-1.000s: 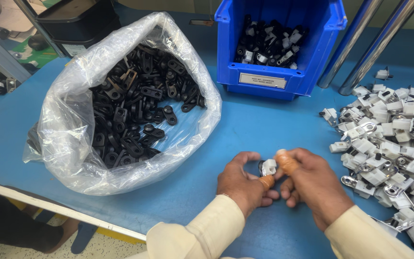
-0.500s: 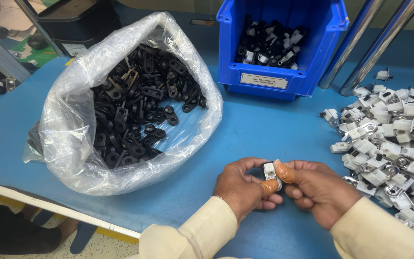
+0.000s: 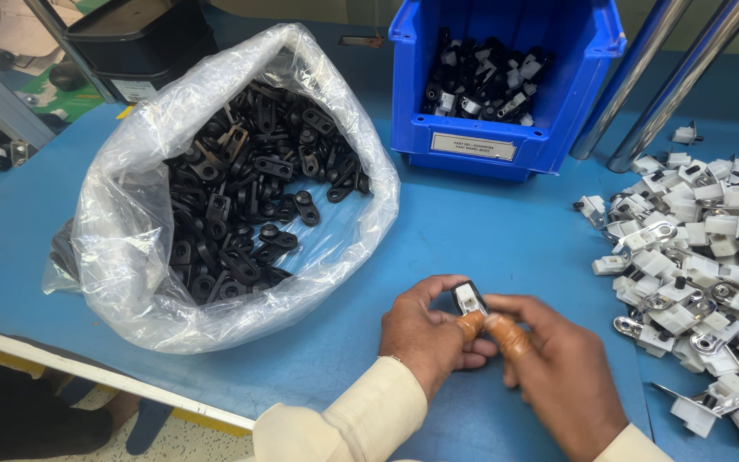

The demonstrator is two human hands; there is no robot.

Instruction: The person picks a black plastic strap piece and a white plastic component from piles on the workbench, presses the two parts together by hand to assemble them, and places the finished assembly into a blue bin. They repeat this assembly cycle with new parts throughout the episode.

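White and black, the small clip part (image 3: 470, 299) sits pinched between the fingertips of the left hand (image 3: 428, 338) and the right hand (image 3: 558, 376), low over the blue surface (image 3: 489, 231). It may slip, I think, because only fingertips grasp it. The clear bag of black pieces (image 3: 241, 197) lies left, the blue bin (image 3: 506, 77) behind, the white parts pile (image 3: 703, 257) right; nothing blocks the hands.

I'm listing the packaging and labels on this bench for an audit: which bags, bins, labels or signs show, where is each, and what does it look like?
Clear plastic bag: left on the blue table, open, full of black parts.
Blue plastic bin: top centre, open-fronted, holding black and white parts.
White label: rectangular strip on the blue plastic bin's front lip.
Pale label: on the black container, top left, partly hidden.
No screens or signs visible.
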